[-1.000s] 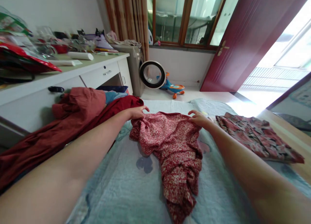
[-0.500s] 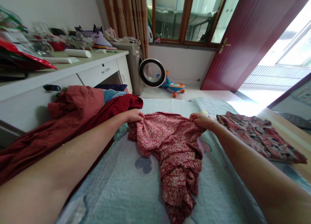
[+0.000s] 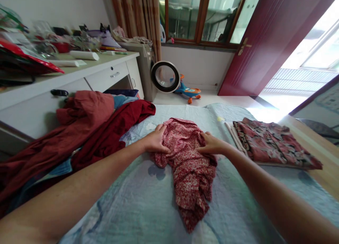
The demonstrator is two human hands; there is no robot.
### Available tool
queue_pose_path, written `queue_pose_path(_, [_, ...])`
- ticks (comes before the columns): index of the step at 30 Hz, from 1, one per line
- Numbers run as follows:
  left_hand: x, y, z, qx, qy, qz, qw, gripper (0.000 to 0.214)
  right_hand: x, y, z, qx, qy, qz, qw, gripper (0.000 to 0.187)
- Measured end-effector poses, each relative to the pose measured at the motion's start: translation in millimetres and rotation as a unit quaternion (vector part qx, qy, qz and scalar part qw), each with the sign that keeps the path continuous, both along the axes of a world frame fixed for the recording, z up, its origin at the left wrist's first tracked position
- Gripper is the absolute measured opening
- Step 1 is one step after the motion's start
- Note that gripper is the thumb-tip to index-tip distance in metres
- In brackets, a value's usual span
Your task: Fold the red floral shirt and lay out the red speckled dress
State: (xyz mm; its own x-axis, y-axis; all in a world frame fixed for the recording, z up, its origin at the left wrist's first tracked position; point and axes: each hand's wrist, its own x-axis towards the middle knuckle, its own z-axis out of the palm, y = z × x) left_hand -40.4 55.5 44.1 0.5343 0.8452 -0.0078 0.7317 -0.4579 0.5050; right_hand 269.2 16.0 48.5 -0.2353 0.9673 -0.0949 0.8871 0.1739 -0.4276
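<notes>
A crumpled red garment (image 3: 189, 173) with a small pale print lies on the pale blue bed cover (image 3: 127, 201). Its wide upper part is at the far side and it narrows to a point towards me. On its left upper edge rests my left hand (image 3: 156, 141), thumb spread away from the fingers. My right hand (image 3: 212, 144) touches the opposite edge, its thumb and fingers also apart. Neither hand is closed around the cloth, though some fingertips are hidden by its folds.
Folded floral clothing (image 3: 275, 143) lies to the right. A heap of dark red clothes (image 3: 116, 131) and rust-coloured clothes (image 3: 87, 109) spreads along the left. Beyond the bed are an open washing machine door (image 3: 165, 77) and a blue-orange ride-on toy (image 3: 188, 91). A cluttered desk (image 3: 106, 65) stands left.
Both hands have let go of the garment's upper corners and moved inward and nearer to me, fingers now spread on the cloth. The garment's top has become narrower and more bunched.
</notes>
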Motion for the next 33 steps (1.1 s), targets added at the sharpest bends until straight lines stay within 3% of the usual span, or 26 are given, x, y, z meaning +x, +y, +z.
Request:
queue_pose_path(4, [18.0,-27.6,-3.7,-0.005,-0.022,0.007,1.000,0.089,-21.6,-26.2,-18.9,0.025,0.000,-0.056,0.998,0.071])
queue_pose_path(7, [23.1,-40.9,-0.2,-0.045,-0.061,0.001,0.997,0.082,-32.6,-43.0,-15.5,0.018,0.039,-0.068,0.997,0.055])
queue_pose_path(10, [15.3,-53.6,12.1,-0.149,-0.133,0.002,0.980,0.081,-33.0,-59.2,-0.5,-0.033,0.115,-0.082,0.989,0.036])
queue_pose_path(12, [4.2,-65.3,24.8,-0.266,-0.193,0.006,0.945,0.085,-29.3,-71.0,11.8,-0.077,0.180,-0.092,0.976,0.032])
queue_pose_path(14, [-9.1,-80.6,39.6,-0.367,-0.236,0.008,0.900,0.086,-25.4,-84.5,24.5,-0.125,0.245,-0.093,0.957,0.034])
queue_pose_path(18, [-35.0,-118.8,69.8,-0.461,-0.290,0.009,0.839,0.076,-22.5,-113.5,48.8,-0.243,0.391,-0.065,0.886,0.044])
queue_pose_path(21, [-51.1,-138.9,87.5,-0.480,-0.300,0.008,0.824,0.071,-21.4,-126.6,59.4,-0.291,0.493,-0.034,0.820,0.048])
queue_pose_path(23, [-59.3,-139.8,93.3,-0.467,-0.289,0.005,0.836,0.073,-19.0,-126.5,59.7,-0.300,0.514,-0.017,0.803,0.047])
queue_pose_path(25, [-64.7,-130.1,92.3,-0.433,-0.275,0.006,0.859,0.068,-15.5,-119.4,55.4,-0.309,0.477,-0.005,0.823,0.043])
queue_pose_path(28, [-67.6,-105.0,79.6,-0.364,-0.259,0.044,0.894,0.054,-9.5,-101.3,48.1,-0.300,0.355,-0.006,0.885,0.043])
queue_pose_path(30, [-67.3,-88.3,68.8,-0.308,-0.254,0.091,0.912,0.054,-4.3,-88.3,47.6,-0.265,0.294,-0.024,0.918,0.041])
queue_pose_path(33, [-66.1,-66.1,59.2,-0.220,-0.259,0.122,0.933,0.052,8.3,-67.8,54.7,-0.194,0.263,-0.048,0.944,0.033])
